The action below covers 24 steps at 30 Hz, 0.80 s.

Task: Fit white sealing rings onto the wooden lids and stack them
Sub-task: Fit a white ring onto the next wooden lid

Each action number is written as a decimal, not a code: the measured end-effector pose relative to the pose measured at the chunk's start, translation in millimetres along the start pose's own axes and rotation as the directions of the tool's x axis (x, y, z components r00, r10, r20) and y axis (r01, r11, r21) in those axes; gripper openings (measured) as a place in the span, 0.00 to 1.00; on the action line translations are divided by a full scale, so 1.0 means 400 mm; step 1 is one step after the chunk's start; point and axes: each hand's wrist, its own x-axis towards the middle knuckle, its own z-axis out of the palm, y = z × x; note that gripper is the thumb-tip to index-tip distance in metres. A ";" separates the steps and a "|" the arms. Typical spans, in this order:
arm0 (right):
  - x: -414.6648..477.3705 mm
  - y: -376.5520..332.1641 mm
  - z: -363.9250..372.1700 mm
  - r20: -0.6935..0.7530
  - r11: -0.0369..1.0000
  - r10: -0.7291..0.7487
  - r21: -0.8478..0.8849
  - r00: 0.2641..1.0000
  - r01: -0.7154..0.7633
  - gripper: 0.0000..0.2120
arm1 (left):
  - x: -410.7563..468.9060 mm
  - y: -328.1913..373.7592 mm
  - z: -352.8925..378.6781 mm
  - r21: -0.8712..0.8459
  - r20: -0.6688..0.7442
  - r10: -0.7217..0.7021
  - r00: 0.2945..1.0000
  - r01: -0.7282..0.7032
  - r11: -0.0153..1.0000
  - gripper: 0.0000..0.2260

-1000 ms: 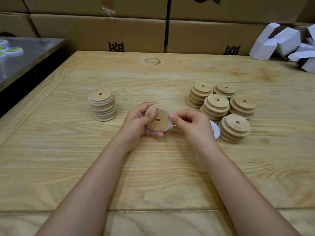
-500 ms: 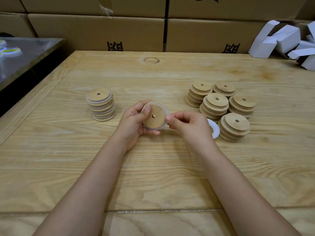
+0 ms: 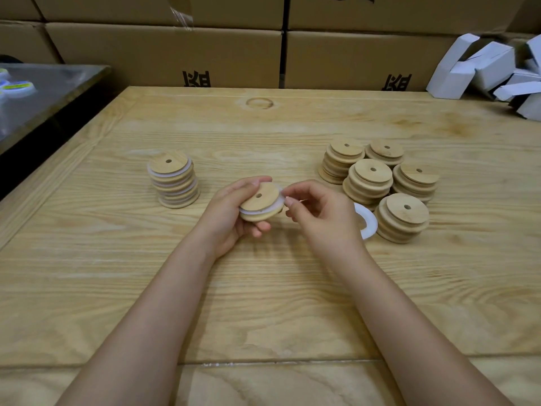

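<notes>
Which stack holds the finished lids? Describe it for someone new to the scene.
On the wooden table, ignore the cluster of bare lid stacks on the right. The lone stack of lids standing to the left is the only one with white rings showing between its layers.

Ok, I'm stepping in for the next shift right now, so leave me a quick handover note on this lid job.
Left hand grips one wooden lid; right hand pinches the white ring at its edge, nearly seated.
Done: ringed stack on the table, left side.
To do: five bare stacks on the right; loose rings lie beside the nearest.
Next, probably: press ring home, add lid to ringed stack.
</notes>
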 end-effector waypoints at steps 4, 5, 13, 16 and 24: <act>-0.007 0.004 0.004 -0.010 0.892 -0.369 -0.284 0.930 0.351 0.06 | 0.001 0.007 -0.009 -0.012 0.014 -0.095 0.995 0.096 0.995 0.10; -0.007 0.005 0.003 0.009 0.847 -0.435 -0.335 0.900 0.413 0.05 | 0.001 0.008 -0.011 -0.013 0.024 -0.118 0.993 0.118 0.993 0.10; 0.000 0.025 -0.018 0.165 0.584 -0.645 -0.524 0.747 0.620 0.09 | 0.000 0.006 -0.020 -0.007 0.074 -0.221 0.972 0.222 0.975 0.12; 0.001 0.025 -0.018 0.177 0.533 -0.681 -0.544 0.710 0.647 0.10 | -0.001 0.007 -0.021 -0.019 0.092 -0.230 0.969 0.233 0.972 0.12; 0.004 0.015 -0.013 0.200 0.561 -0.657 -0.515 0.727 0.648 0.07 | -0.003 0.005 -0.018 -0.009 0.141 -0.222 0.965 0.225 0.974 0.11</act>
